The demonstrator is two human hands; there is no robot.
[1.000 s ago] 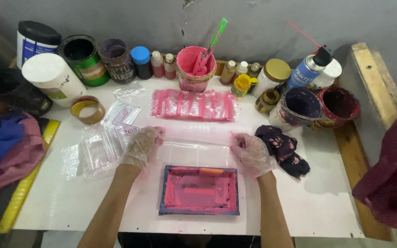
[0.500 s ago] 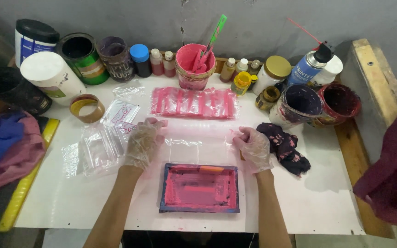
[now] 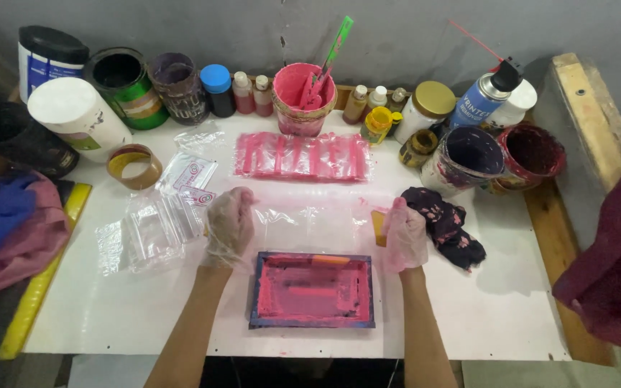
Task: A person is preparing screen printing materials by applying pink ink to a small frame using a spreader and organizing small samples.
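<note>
While both gloved hands rest on the white tabletop [image 3: 109,316], each is curled closed on one end of a clear plastic sheet [image 3: 310,215] stretched flat between them. The left hand [image 3: 229,226] pinches the sheet's left edge; the right hand [image 3: 405,236] grips its right edge, just beside a dark stained rag [image 3: 445,224]. The sheet lies mid-tabletop, directly above a pink-inked rectangular screen frame [image 3: 313,289] and below a row of pink-printed clear bags [image 3: 301,156]. A loose pile of clear bags [image 3: 149,230] sits just left of the left hand, with a tape roll [image 3: 134,166] beyond it. A pink paint bucket [image 3: 303,97] holding stirring sticks stands at the back among assorted cans and bottles.
</note>
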